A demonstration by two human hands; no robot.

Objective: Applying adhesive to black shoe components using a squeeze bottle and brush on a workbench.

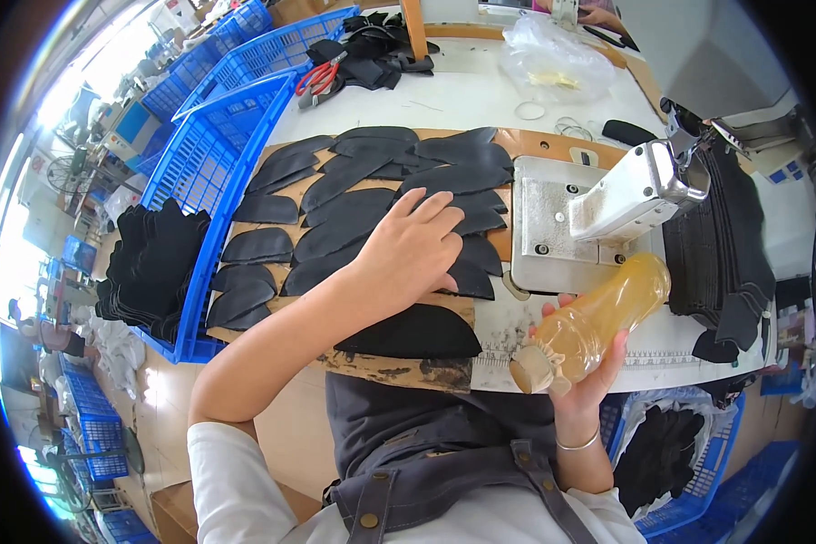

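Note:
My right hand (592,374) is wrapped round a clear plastic bottle (612,304) of amber liquid, tilted so that its covered neck points down to the left, toward me. My left hand (411,243) reaches over the board with its fingers apart, touching or just above the black curved pieces (344,213) laid out there in overlapping rows; I cannot tell whether it presses on them. Nearest to me, below that hand, a larger black half-moon piece (411,334) rests on the edge of the brown board (399,367).
Right of the board stands a white sewing machine (598,199), beside a stack of black pieces (721,236). A blue crate (195,172) borders the left side. Red-handled scissors (322,77), black scraps (376,45) and a clear plastic bag (558,59) lie at the back.

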